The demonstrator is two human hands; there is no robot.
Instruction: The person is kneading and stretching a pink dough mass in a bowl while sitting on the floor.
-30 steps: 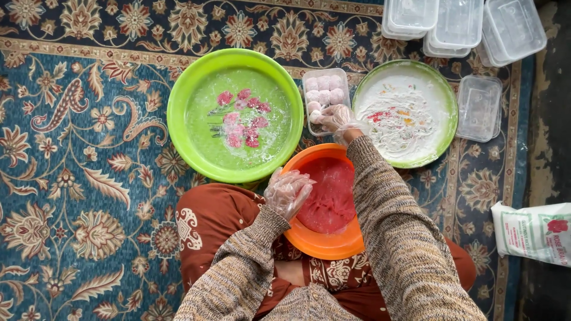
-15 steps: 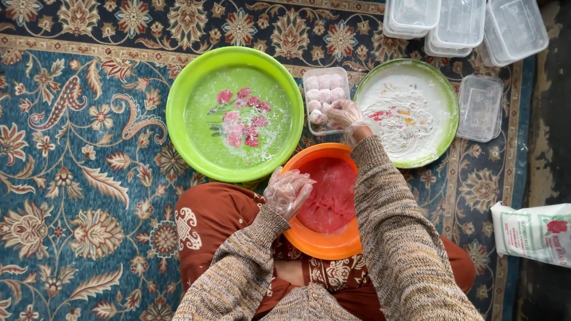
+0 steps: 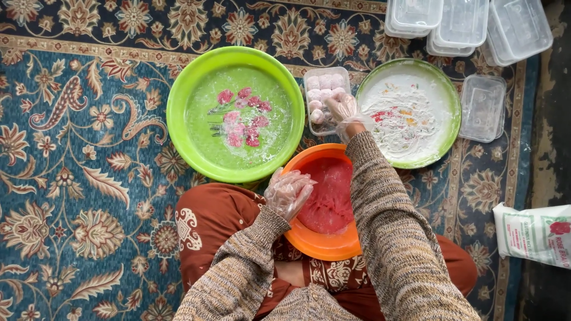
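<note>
Both my hands wear thin clear plastic gloves. My left hand [image 3: 288, 191] rests with curled fingers on the rim of an orange bowl [image 3: 321, 245] that holds red dough [image 3: 330, 196] on my lap. My right hand [image 3: 344, 110] reaches over a clear rectangular container [image 3: 311, 126] holding several pale pink dough balls [image 3: 318, 95]; its fingers touch the balls at the container's right side, and whether it grips one is hidden.
A large green basin [image 3: 178, 113] with pink flower print and flour sits at the left. A green floured plate [image 3: 443, 95] lies at the right. Empty clear containers [image 3: 464, 24] are stacked at the top right, one [image 3: 483, 108] apart. A white bag [image 3: 532, 235] lies at the right edge. Patterned carpet [image 3: 77, 178] underneath.
My right hand has moved up and a little right along the container of dough balls. My left hand has stayed on the orange bowl.
</note>
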